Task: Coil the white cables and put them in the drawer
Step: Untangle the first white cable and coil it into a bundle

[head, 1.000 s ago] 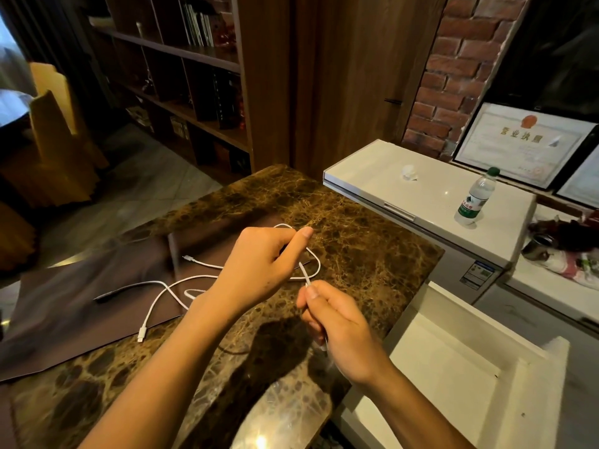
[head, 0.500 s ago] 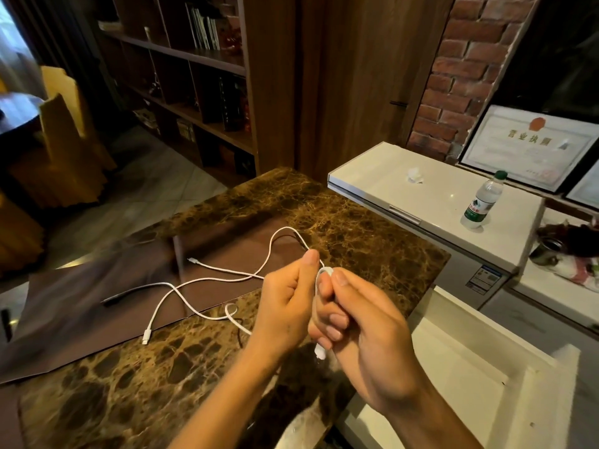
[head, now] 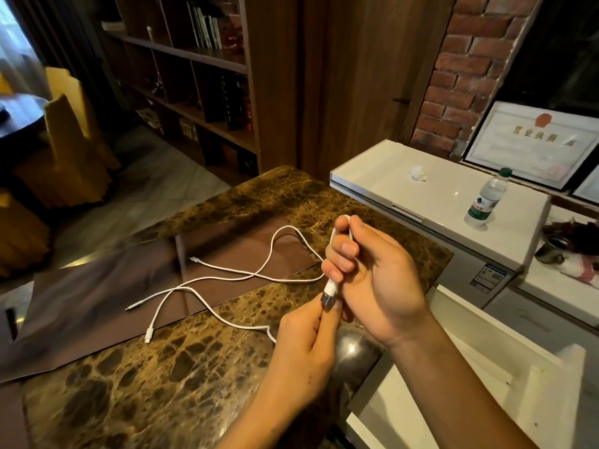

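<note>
White cables (head: pixel 227 273) lie tangled across the brown marble counter (head: pixel 162 384) and the dark mat (head: pixel 97 286). My right hand (head: pixel 372 273) is closed around one cable, a loop showing above its fingers and the white USB plug (head: pixel 330 294) sticking out below. My left hand (head: pixel 304 345) pinches that plug's metal end and also grips a strand that runs off to the left. An open white drawer (head: pixel 534 371) sits at lower right, just below and right of both hands.
A white chest freezer (head: pixel 421 196) behind the drawer carries a water bottle (head: pixel 486 199) and a crumpled wrapper (head: pixel 418 175). Framed certificate (head: pixel 531 140) leans on the brick wall. Wooden bookshelves stand at the back left, yellow chairs far left.
Both hands have closed in together; the right hand has turned palm up with a loop of cable in it, and the left hand has taken the USB plug end.
</note>
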### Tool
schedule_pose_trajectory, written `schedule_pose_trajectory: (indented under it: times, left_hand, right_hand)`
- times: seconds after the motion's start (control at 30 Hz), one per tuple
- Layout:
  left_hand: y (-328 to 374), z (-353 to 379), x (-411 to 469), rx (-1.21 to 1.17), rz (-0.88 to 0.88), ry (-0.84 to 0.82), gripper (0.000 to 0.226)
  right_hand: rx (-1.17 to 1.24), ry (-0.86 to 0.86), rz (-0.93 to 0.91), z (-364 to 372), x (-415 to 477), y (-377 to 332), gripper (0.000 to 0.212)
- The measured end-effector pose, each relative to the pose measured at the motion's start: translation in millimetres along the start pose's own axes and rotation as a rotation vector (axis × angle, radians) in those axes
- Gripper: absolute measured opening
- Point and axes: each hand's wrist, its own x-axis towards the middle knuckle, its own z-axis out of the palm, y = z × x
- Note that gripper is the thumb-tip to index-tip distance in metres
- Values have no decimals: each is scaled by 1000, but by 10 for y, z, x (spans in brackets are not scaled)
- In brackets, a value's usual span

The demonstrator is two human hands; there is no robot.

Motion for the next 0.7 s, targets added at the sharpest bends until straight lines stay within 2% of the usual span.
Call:
schedule_pose_trajectory:
  times: [0.1,0.27,0.37,0.53,0.7]
  left_hand:
    - [119,-30,-31,56,-10,-23,42]
    - [274,-140,-72,158,5,-147,33]
    - [330,-260,-23,251,35,-118,37]
    - [378,-449,131,386,115,-93,47]
    - [446,-592,360,465,165,-111,47]
  right_hand:
    - [-45,27,-30,-18,48,15,25]
    - [-152,59,-112,-115,123,46,26]
    - [-288,41,-160,-215,147,121,26]
    - [-660,16,-221,-327,69,301,28]
    - [-697,-59,-214,-305,-81,546,28]
